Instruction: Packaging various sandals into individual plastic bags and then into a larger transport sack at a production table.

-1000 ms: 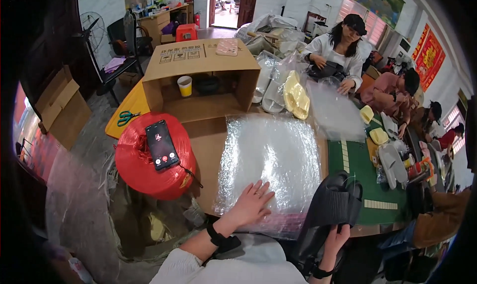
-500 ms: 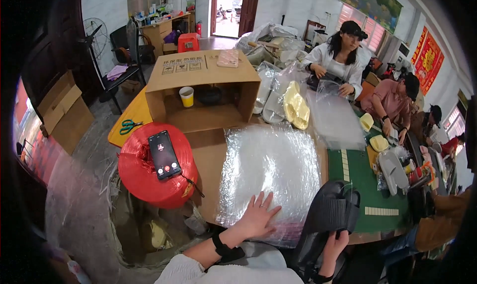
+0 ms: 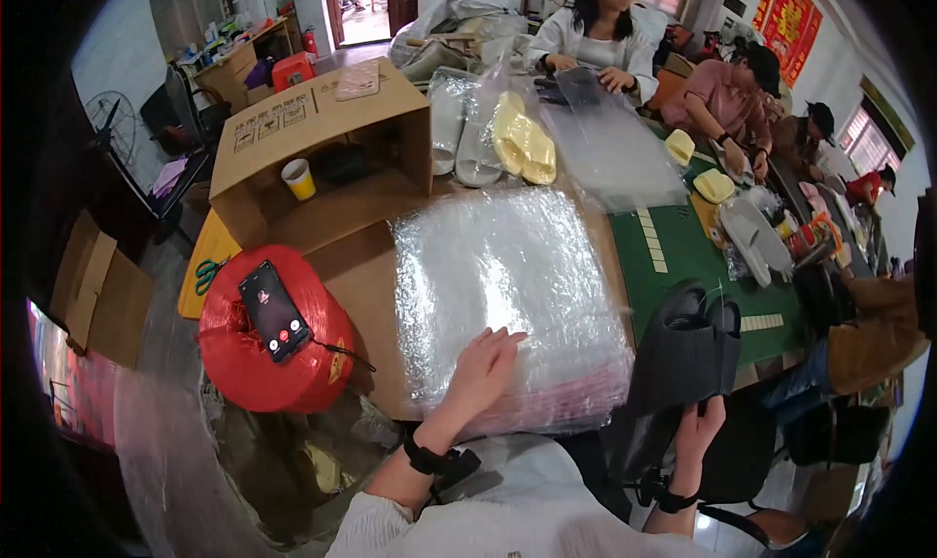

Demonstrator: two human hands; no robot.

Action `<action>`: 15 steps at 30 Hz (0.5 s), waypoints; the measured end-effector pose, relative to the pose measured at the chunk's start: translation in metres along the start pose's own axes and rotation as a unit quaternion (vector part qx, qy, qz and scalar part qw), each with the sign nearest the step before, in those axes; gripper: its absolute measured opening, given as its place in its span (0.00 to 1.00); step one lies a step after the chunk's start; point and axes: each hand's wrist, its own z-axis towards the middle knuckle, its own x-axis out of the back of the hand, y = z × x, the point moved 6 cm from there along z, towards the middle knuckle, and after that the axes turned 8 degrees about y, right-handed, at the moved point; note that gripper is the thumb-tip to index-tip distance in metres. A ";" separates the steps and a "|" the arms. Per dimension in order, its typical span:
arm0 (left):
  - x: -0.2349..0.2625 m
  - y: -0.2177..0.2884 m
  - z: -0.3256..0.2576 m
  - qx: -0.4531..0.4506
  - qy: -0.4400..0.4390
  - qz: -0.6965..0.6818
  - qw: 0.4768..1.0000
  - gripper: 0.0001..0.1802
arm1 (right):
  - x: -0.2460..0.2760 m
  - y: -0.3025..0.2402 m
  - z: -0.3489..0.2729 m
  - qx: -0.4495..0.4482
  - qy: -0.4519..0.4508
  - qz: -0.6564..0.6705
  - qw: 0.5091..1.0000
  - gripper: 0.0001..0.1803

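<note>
A stack of clear plastic bags (image 3: 488, 255) lies in front of me on the cardboard-covered table top. My left hand (image 3: 485, 371) rests on the near part of the stack, its fingers stretched out over the top bag with nothing gripped. At the right, over the table's near edge, my right hand (image 3: 698, 431) grips a pair of black slide sandals (image 3: 678, 363) from below. The sandals are held upright side by side, toe straps facing away from me, with a thin loop at their top. My right fingers are partly hidden behind the soles.
A red twine roll (image 3: 283, 372) carrying a phone (image 3: 272, 310) stands left of the bags. Behind are an open cardboard box (image 3: 332, 104) with a cup (image 3: 298, 179), bagged grey and yellow slippers (image 3: 524, 138), and more clear bags (image 3: 615, 158). Co-workers sit along the green table (image 3: 634, 275).
My view has turned to the right. My left hand's fingers, spread wide before, are now closer together on the bags. The right hand still holds the black sandals, raised slightly.
</note>
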 end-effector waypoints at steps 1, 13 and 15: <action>0.002 -0.005 0.000 0.045 0.032 -0.027 0.998 0.19 | -0.001 -0.003 -0.001 0.015 -0.021 -0.006 1.000 0.11; -0.003 -0.015 -0.005 0.140 0.044 -0.192 0.970 0.18 | -0.048 -0.032 -0.039 0.182 -0.286 -0.068 0.939 0.18; 0.000 -0.013 -0.003 0.117 0.048 -0.181 0.975 0.18 | -0.052 -0.032 -0.042 0.215 -0.287 -0.113 0.927 0.16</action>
